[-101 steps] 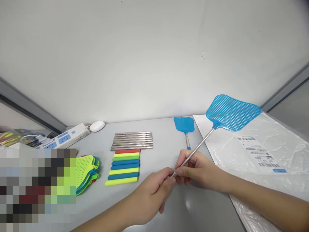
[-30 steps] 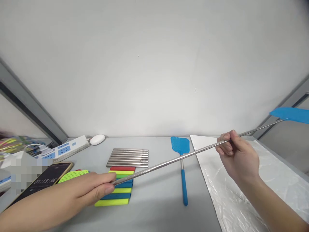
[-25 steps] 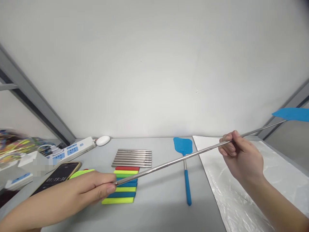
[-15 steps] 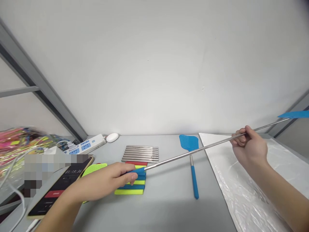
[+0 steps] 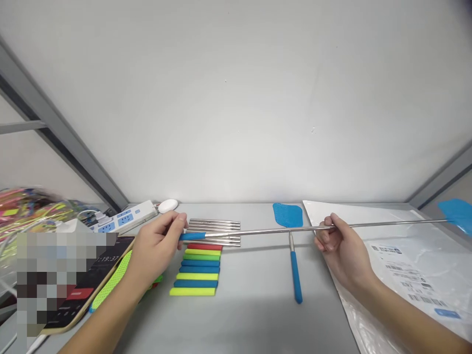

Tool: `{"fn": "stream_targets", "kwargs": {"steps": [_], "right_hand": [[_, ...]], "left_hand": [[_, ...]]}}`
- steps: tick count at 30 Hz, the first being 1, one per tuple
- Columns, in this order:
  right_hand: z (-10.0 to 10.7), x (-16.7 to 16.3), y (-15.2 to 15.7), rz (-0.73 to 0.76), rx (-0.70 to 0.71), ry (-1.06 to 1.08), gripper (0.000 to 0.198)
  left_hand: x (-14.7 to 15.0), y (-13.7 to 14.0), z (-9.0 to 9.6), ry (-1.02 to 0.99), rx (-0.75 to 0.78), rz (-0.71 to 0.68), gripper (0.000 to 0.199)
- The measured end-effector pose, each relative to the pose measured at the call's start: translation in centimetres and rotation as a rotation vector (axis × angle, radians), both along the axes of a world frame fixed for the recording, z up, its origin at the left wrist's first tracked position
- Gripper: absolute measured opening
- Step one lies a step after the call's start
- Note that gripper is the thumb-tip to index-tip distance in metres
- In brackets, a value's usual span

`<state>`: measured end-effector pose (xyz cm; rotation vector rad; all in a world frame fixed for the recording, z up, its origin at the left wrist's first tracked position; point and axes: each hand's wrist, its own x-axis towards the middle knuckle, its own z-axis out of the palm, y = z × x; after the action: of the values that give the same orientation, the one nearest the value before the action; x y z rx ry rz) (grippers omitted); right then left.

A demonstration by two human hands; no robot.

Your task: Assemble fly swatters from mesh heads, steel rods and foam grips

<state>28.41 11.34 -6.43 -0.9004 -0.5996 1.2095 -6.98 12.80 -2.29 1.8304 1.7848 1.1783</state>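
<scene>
An extended telescopic fly swatter [image 5: 265,231] stretches level across the view, its blue head [image 5: 457,214] at the right edge. My left hand [image 5: 157,246] is closed on the blue handle. Farther along, my right hand [image 5: 342,250] pinches the steel rod. A second blue fly swatter [image 5: 295,275], collapsed, lies on the table below the rod. Behind the held handle lie several steel rods [image 5: 214,223], partly covered by it. In front of these is a row of coloured handle grips [image 5: 195,277] in red, yellow, green and blue.
At left are a phone [image 5: 96,275], yellow-green swatter heads [image 5: 114,282], a white power strip [image 5: 136,216], a white oval object [image 5: 167,206] and a plastic bag of colourful items [image 5: 33,211]. A white plastic mailer [image 5: 387,305] covers the right side. A wall stands behind.
The held fly swatter has swung from a slant to nearly level. My left hand has moved up and left, off the coloured grips; my right hand has come down and left.
</scene>
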Motion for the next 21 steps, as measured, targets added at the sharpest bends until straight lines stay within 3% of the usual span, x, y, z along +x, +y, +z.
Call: {"fn": "stream_targets", "kwargs": {"steps": [8, 14, 21], "right_hand": [[0.4, 0.2, -0.2, 0.171, -0.001, -0.082, 0.025], [0.4, 0.5, -0.2, 0.205, -0.004, -0.107, 0.022], [0.2, -0.1, -0.8, 0.284, 0.005, -0.168, 0.024]], "left_hand": [[1.0, 0.0, -0.6, -0.204, 0.147, 0.108, 0.025], [1.9, -0.6, -0.8, -0.427, 0.295, 0.070, 0.018], [3.3, -1.8, -1.3, -0.404, 0.353, 0.009, 0.014]]}}
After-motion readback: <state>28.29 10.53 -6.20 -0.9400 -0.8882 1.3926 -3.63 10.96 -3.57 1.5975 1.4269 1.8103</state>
